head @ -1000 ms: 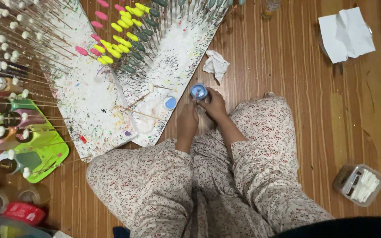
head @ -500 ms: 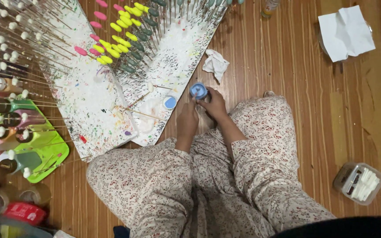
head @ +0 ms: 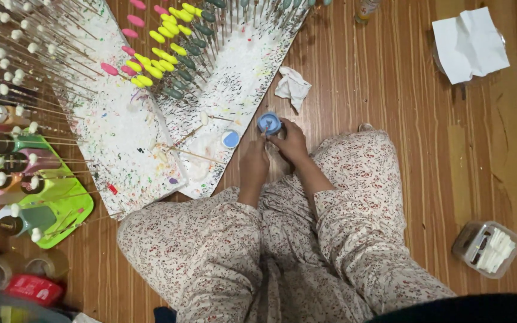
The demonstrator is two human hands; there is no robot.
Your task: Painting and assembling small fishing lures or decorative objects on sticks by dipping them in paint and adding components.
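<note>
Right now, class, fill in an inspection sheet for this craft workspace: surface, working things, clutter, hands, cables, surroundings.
Surface: wooden floor; paint-speckled white boards.
Working things: small blue paint pot; its blue lid lies beside it.
Clutter: crumpled tissue, white paper, clear box.
Hands: left hand near the pot; right hand touching it, grip unclear.
Cables: nothing seen.
Surroundings: sticks with coloured tips, green tray of bottles.
</note>
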